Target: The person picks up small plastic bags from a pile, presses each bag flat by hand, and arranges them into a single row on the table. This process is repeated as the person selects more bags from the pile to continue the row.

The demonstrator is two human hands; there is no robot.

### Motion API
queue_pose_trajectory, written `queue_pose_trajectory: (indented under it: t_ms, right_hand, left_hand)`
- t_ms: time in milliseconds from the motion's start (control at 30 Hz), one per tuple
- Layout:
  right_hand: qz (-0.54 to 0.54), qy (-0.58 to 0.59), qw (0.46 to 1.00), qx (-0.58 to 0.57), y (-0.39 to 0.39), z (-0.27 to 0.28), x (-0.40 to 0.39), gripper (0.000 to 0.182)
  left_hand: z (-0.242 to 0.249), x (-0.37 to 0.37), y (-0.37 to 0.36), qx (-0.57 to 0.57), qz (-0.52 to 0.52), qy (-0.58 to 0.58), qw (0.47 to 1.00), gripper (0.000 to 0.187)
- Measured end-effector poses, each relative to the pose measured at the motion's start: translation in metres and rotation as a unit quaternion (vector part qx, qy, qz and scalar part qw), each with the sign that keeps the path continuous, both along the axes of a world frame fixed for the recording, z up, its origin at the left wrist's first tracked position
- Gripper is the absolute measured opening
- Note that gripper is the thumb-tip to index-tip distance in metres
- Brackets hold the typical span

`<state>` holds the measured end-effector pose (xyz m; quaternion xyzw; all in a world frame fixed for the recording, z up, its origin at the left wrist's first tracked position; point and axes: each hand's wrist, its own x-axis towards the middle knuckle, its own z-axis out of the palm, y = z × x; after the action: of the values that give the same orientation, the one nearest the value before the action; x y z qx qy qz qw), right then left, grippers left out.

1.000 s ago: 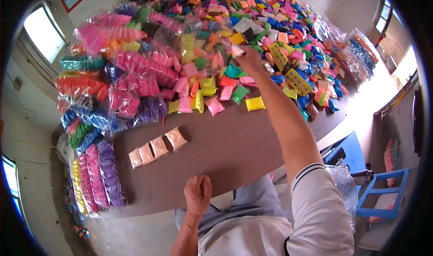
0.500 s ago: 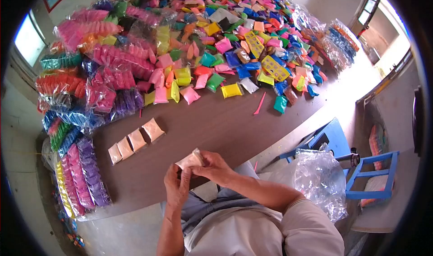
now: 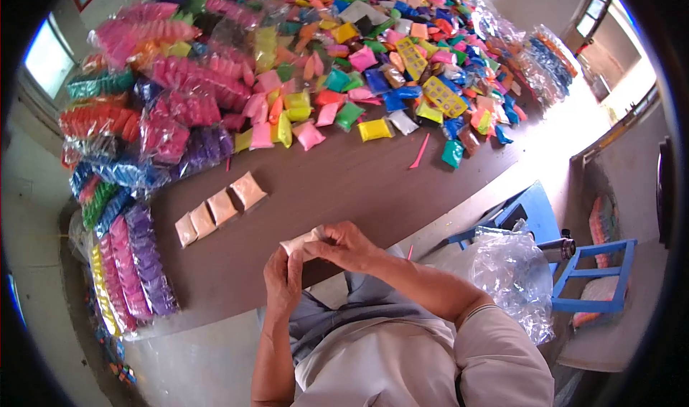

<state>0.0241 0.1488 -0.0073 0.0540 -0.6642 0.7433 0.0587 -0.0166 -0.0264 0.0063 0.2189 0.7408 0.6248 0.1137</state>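
Between my two hands, over the near edge of the brown table [image 3: 301, 199], is a small peach packet [image 3: 301, 240]. The fingers of my left hand [image 3: 283, 276] are closed on its left and lower side. My right hand [image 3: 346, 247] pinches its right end. Several similar peach packets [image 3: 222, 207] lie in a slanting row on the table, ahead and to the left of my hands.
A big heap of colourful packets [image 3: 373, 69] covers the far side. Bagged pink packets [image 3: 179, 113] are stacked at left, with purple strips [image 3: 149, 263] below. A pink stick [image 3: 420, 151], clear plastic bags [image 3: 509, 278] and a blue stool [image 3: 592, 278] are at right.
The packet has tilted flatter and dropped slightly away from upright between my fingers. My hands have moved slightly, and the whole view has shifted a little.
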Motion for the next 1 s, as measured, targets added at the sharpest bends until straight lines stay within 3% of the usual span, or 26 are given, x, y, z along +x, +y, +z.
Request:
queue_pose_trajectory:
  t_ms: [67,133,267,333,467,533,733,833,900,933,1000]
  right_hand:
    - [0.027,-0.113,0.992,-0.050,0.006,0.024,0.000,0.025]
    - [0.036,-0.108,0.992,-0.058,0.010,0.008,-0.005,0.027]
    - [0.060,-0.129,0.984,-0.104,0.006,0.013,-0.006,0.027]
    - [0.041,-0.116,0.991,-0.058,0.005,0.022,-0.004,0.026]
    - [0.099,-0.128,0.978,-0.133,0.010,0.028,-0.007,0.025]
    - [0.099,-0.145,0.978,-0.109,0.014,0.028,-0.011,0.032]
    - [0.171,-0.140,0.975,0.009,0.016,0.035,-0.015,0.036]
    - [0.129,-0.109,0.980,0.105,0.011,0.038,-0.009,0.035]
    - [0.101,-0.117,0.985,0.082,0.007,0.040,-0.008,0.034]
    - [0.101,-0.118,0.984,0.081,0.004,0.038,-0.007,0.034]
    - [0.065,-0.146,0.987,-0.030,-0.002,0.030,-0.005,0.032]
  left_hand:
    - [0.006,-0.001,0.005,0.022,0.011,-0.023,0.999,0.030]
    - [0.013,0.000,0.003,-0.013,0.009,-0.062,0.998,0.032]
    - [0.007,-0.003,-0.001,-0.038,-0.005,-0.007,0.999,0.036]
    - [-0.001,-0.004,-0.002,-0.040,-0.002,-0.008,0.999,0.039]
    - [-0.003,-0.004,-0.004,-0.011,-0.016,-0.010,1.000,0.042]
    - [0.010,-0.003,-0.003,0.029,-0.018,-0.086,0.996,0.040]
    - [-0.004,-0.006,-0.011,0.007,-0.039,-0.039,0.998,0.035]
    - [-0.008,-0.005,-0.007,0.031,-0.028,0.009,0.999,0.035]
    - [-0.005,-0.006,-0.007,0.027,-0.025,0.029,0.999,0.036]
    - [-0.005,-0.006,-0.007,0.046,-0.025,-0.022,0.998,0.035]
    - [-0.003,-0.007,-0.009,0.064,-0.021,-0.074,0.995,0.035]
